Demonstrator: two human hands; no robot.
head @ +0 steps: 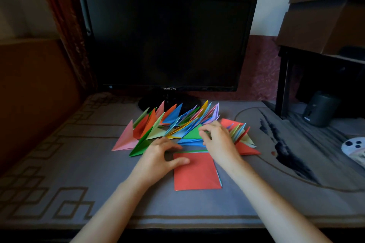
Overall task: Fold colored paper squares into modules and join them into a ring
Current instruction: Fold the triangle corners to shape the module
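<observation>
My right fingertips (204,131) are curled down and bunched close together at the upper edge of a green folded module (192,133), just right of the frame's middle; they touch the paper, but I cannot tell whether they actually pinch it. The right hand (219,142) arches over blue modules (194,142) lying flat beneath it. My left thumb (180,161) rests flat on the upper left corner of a red paper square (197,173), while the other fingers of the left hand (160,156) are bent and held apart from the thumb, their tips down near the square's top edge, closed around nothing. The red square sits below centre, topping a small stack whose green and blue edges (194,151) peek out along the top and right side. Behind both hands a pile of folded triangular modules (169,122) spreads across the middle of the frame, many points sticking upward, in orange, blue, green, yellow, pink and lilac; a pink module (126,140) lies at its left end and red ones (246,150) at its right. All of it lies on a grey patterned tablecloth (98,163). A dark Samsung monitor (167,41) stands behind the pile, a brown cardboard box (325,19) sits at upper right with a small dark speaker (320,108) below it, and a reddish curtain (65,16) hangs at upper left.
</observation>
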